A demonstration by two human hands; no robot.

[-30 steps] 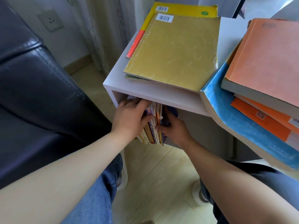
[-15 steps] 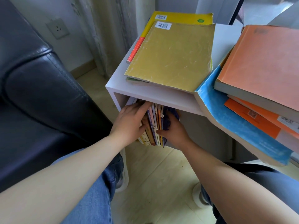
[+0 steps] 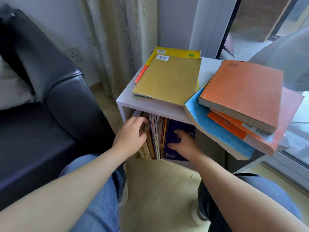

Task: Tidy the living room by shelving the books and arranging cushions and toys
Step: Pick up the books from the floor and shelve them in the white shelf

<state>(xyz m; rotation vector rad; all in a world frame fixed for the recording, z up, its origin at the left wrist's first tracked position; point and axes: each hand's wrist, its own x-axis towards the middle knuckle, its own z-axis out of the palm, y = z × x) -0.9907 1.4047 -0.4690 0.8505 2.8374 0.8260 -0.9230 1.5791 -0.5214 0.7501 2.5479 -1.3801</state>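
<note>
Where the right fingers (image 3: 177,132) lay, spread and flat on the cover of the dark blue book (image 3: 182,126), we noted a press rather than a grip. The left fingers (image 3: 142,123) were close together and bent against the leftmost spines, but blurred, so we could not tell whether they pinched a book. Between the left hand (image 3: 130,137) and the right hand (image 3: 185,144) stood the row of books (image 3: 157,131), upright in the open compartment of the white shelf unit (image 3: 150,107), spines toward us, long axis vertical. The dark blue book closed the row's right end and leaned, its cover turned out under the right hand. We judged the coming move turned on this: the row lay between both hands, one at each end and equally near, so an inward push from the right would stand the leaning book straight. Flat on top of the unit waited a gold book (image 3: 168,79), a yellow book (image 3: 177,51) beneath it, and a stack of orange and blue books (image 3: 242,87) overhanging the front edge, nearer the right hand.
</note>
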